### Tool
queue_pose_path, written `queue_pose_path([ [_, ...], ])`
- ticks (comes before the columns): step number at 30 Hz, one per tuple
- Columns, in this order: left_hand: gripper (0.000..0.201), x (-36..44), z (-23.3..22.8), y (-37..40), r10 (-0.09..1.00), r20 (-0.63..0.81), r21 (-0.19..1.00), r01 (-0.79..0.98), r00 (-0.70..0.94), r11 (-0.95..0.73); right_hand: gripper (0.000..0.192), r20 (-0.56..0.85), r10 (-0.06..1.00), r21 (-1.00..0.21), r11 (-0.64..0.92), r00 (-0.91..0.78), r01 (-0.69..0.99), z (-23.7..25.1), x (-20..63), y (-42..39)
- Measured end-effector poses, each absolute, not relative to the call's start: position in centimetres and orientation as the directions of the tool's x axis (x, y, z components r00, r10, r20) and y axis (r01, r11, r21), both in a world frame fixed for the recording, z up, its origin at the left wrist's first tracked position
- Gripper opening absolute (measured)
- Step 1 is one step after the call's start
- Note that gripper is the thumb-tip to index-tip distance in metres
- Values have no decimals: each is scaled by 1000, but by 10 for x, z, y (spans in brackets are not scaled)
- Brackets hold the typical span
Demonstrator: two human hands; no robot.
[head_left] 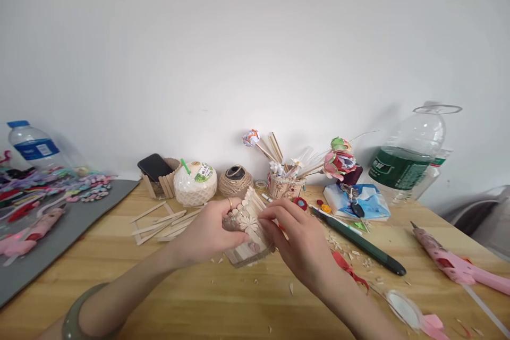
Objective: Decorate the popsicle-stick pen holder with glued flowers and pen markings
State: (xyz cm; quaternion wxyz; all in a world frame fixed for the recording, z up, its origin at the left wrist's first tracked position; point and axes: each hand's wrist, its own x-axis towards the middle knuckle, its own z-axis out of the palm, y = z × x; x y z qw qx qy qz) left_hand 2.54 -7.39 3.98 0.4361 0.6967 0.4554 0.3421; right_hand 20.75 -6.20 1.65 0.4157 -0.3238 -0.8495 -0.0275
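Note:
My left hand (221,228) grips a small craft-stick box (241,252) by its left side, thumb across the front and fingers behind. The box is tilted above the table, and its stick ends form a scalloped edge. On its front sits a pale flower of thin wooden petals (249,224), with a small pinkish piece (254,247) below it. My right hand (298,236) has its thumb and fingertips pinched together at the flower's right side. Whatever lies between those fingertips is too small to make out.
Loose craft sticks (159,223), a wrapped coconut (195,185) and a twine ball (236,181) stand left of centre. A decorated stick holder (285,186) is behind the box. Rightward lie a dark green pen-shaped tool (364,247), wood scraps, a pink glue gun (454,263) and a large bottle (406,159).

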Motion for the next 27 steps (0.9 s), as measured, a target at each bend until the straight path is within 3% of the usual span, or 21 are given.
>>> queue_pose_path([
  [3,20,25,42,-79,927,70,943,277,369,-182,15,740,460,-157,828,-491,539,18,210,-66],
  [7,19,23,45,-88,930,54,926,331,363,-183,19,721,353,13,854,-597,521,25,215,-76],
  [16,14,25,42,-113,930,94,915,338,354,-222,27,609,304,239,811,-733,534,43,209,-101],
  [21,26,18,41,-128,933,71,964,216,353,-155,17,711,348,84,821,-612,565,33,219,-107],
  [27,32,10,42,-142,915,88,965,196,395,-177,16,636,665,-356,704,-392,615,23,246,-122],
])
